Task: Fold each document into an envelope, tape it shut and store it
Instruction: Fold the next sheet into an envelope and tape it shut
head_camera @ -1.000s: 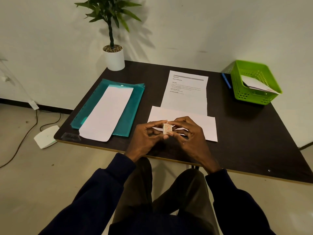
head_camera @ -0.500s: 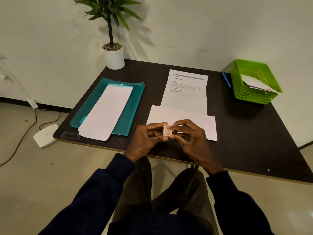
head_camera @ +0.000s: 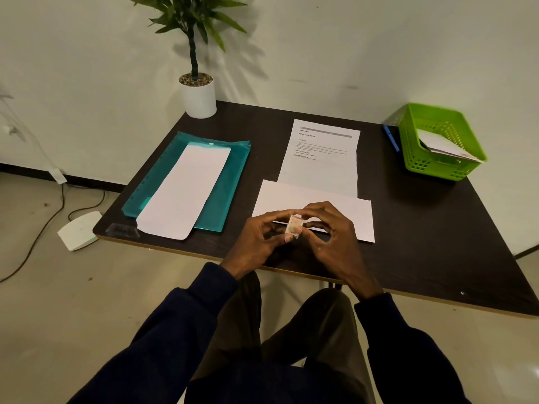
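Observation:
A small roll of tape (head_camera: 294, 227) is pinched between my left hand (head_camera: 259, 240) and my right hand (head_camera: 329, 237), just above the table's near edge. Under my fingers lies a white envelope (head_camera: 344, 212), lengthwise across the table. Behind it, a printed document (head_camera: 320, 158) lies flat, its lower edge touching the envelope. Another white envelope (head_camera: 183, 191) rests on a teal plastic folder (head_camera: 233, 182) at the left. A green basket (head_camera: 437, 141) at the far right holds a sealed envelope.
The dark table (head_camera: 423, 228) stands against a white wall. A potted plant (head_camera: 198, 94) stands at the far left corner. A blue pen (head_camera: 390, 138) lies beside the basket. A clear tape dispenser (head_camera: 122, 230) sits at the near left corner. Cables and a white box (head_camera: 78, 230) lie on the floor.
My fingers have shifted slightly around the tape roll, which has turned a little in my grasp. The papers have not moved.

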